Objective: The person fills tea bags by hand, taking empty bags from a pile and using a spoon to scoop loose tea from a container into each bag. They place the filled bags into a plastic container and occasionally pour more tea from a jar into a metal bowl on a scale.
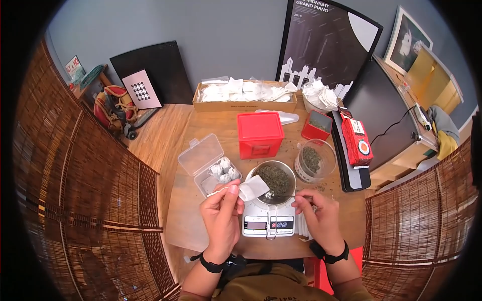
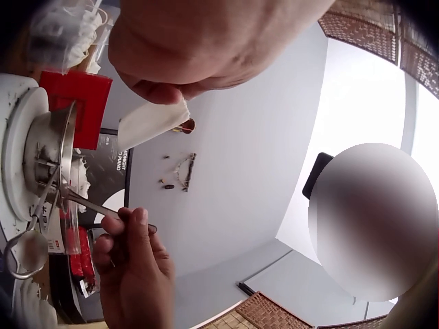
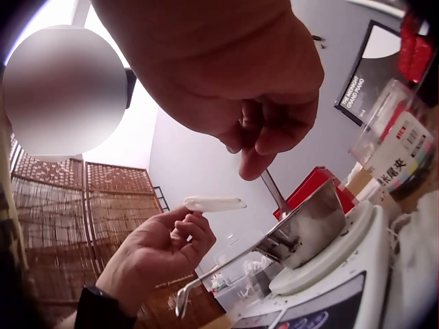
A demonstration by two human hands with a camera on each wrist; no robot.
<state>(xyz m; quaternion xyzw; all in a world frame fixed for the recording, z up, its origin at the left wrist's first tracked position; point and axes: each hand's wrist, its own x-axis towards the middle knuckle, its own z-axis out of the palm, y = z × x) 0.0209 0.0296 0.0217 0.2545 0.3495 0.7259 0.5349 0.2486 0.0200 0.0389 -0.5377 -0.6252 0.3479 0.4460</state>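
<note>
My left hand [image 1: 222, 216] pinches a flat white tea bag [image 1: 255, 187] beside a metal pan [image 3: 317, 232] of dried green leaves [image 1: 275, 179]. In my right hand [image 1: 321, 216] is a thin metal spoon [image 2: 92, 205], its handle between thumb and fingers and its far end down in the pan. The pan stands on a white kitchen scale [image 1: 255, 232], and its long wire handle [image 1: 271, 228] points toward me. By the left hand, a clear plastic box [image 1: 201, 155] with its lid up holds several filled tea bags [image 1: 225, 171].
Behind the pan stands a red canister [image 1: 259, 134]. A clear tub [image 1: 326, 173] of leaves, a small red tin [image 1: 310, 131] and a red packet [image 1: 354, 138] are on the right. A cardboard box [image 1: 216, 106] of white bags lies at the back. Woven screens [image 1: 100, 200] flank the table.
</note>
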